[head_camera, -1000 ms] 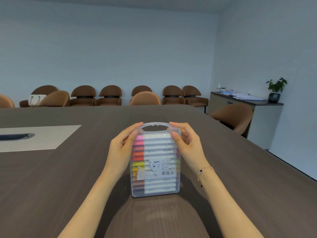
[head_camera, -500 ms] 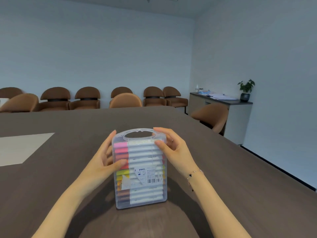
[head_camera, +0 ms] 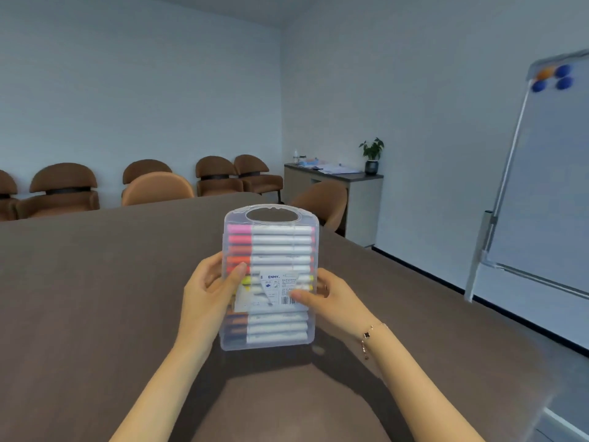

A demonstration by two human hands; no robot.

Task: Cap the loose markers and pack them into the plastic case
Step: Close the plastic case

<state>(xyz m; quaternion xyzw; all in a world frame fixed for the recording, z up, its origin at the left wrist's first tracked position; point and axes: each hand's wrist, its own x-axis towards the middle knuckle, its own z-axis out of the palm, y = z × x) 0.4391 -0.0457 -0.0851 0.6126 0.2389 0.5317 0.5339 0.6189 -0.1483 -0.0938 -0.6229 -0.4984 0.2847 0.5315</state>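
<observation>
Clear plastic case point(head_camera: 269, 341) stands upright, handle at twelve o'clock, markers point(head_camera: 280, 240) stacked crosswise inside; left hand point(head_camera: 208, 293) and right hand point(head_camera: 331, 299) grip its sides.

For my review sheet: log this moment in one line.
plastic case: closed, upright | markers: packed inside | left hand, right hand: gripping case sides

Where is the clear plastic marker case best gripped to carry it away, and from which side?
Probably by the oval cut-out handle at the top of the clear plastic marker case, coming from above. The case stands upright with the handle free. The left hand and right hand pinch its side edges at mid-height, which looks less secure on smooth plastic.
</observation>
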